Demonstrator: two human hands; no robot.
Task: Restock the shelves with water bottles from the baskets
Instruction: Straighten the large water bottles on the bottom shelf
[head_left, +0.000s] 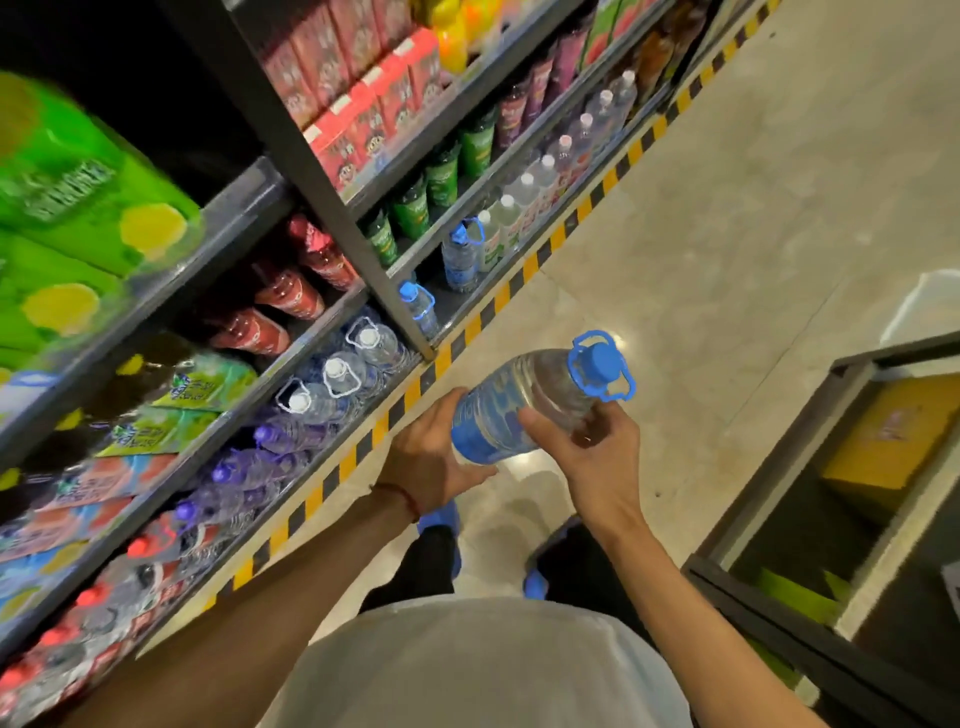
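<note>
I carry a large clear water bottle (524, 400) with a blue label, blue cap and blue carry handle, tilted with its cap pointing up and right over the aisle floor. My left hand (431, 452) cups its base from below. My right hand (587, 452) grips its side near the shoulder, thumb across the front. The bottom shelf (332, 457) on the left holds similar water bottles with white caps (337, 374) and smaller purple-capped ones (260, 441). Two blue-capped bottles (418, 306) stand in the bay beyond the upright. No basket is in view.
A dark shelf upright (363, 234) divides the bays. Red cola bottles (280, 296), green juice cartons (78, 208) and green bottles (441, 176) fill the higher shelves. Yellow-black hazard tape (519, 280) runs along the shelf base. A dark-framed unit with a yellow box (883, 436) stands on the right.
</note>
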